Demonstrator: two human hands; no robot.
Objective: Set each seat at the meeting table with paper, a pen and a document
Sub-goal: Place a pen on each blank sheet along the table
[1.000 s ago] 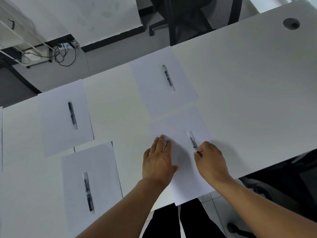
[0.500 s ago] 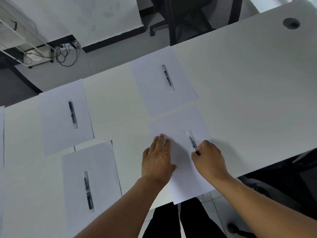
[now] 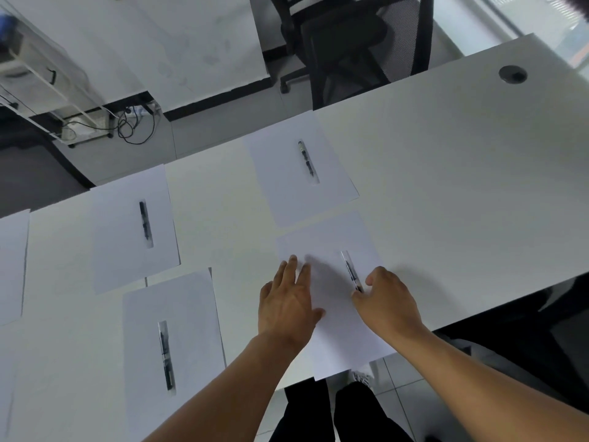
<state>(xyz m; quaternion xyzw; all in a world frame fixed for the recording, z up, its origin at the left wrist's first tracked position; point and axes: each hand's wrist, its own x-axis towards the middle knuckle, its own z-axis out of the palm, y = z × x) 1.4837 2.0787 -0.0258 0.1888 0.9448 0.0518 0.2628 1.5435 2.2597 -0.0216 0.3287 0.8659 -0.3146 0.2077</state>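
- Writing: we can read none; every sheet looks blank and the pen markings are too small to make out.
- Flat rectangular white paper sheet (image 3: 331,317) lies at six o'clock on the smooth white table (image 3: 462,193), its near end overhanging the edge.
- Our left hand (image 3: 287,304) presses flat on that sheet's left side, fingers straight.
- Our right hand (image 3: 389,304) pinches the slim clear-barrelled black pen (image 3: 350,271) at its near end, fingers curled.
- Three more sheets, each bearing a pen, lie from eight to twelve o'clock.

We see a sheet (image 3: 12,266) cut off at the left edge, the pen's (image 3: 350,271) lower end hidden under the right hand (image 3: 387,303), chair (image 3: 347,43) top cropped, shelf clutter (image 3: 19,43) blurred
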